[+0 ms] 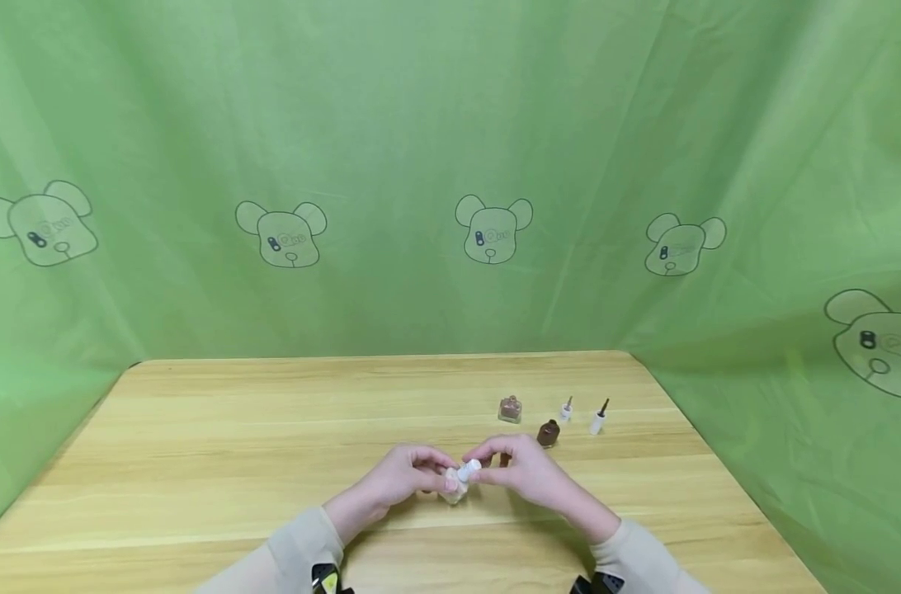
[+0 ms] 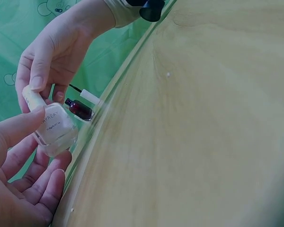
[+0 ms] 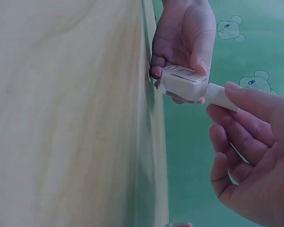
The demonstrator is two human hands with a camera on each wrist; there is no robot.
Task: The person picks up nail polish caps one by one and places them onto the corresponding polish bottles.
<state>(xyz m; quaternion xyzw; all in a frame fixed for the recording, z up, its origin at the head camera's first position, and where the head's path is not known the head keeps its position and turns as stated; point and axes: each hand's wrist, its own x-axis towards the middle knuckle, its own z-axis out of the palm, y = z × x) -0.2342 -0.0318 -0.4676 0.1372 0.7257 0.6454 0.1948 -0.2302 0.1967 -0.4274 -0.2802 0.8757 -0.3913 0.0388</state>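
Between the two hands is a clear glass nail polish bottle (image 3: 182, 86) with pale polish inside, tilted, its white cap (image 3: 221, 97) seated at the neck. My left hand (image 1: 406, 478) grips the glass body, thumb on the labelled face in the left wrist view. With thumb and fingertips, my right hand (image 1: 521, 472) pinches the white cap. Beyond the right hand stands an uncapped dark brown nail polish bottle (image 1: 548, 434). An uncapped pinkish nail polish bottle (image 1: 510, 409) stands further back.
Two white brush caps stand at the right with their brushes pointing up: a smaller cap (image 1: 566, 411) and a larger one with a dark brush (image 1: 597, 422). The wooden table (image 1: 235, 445) meets a green curtain (image 1: 391, 289) at its back and sides.
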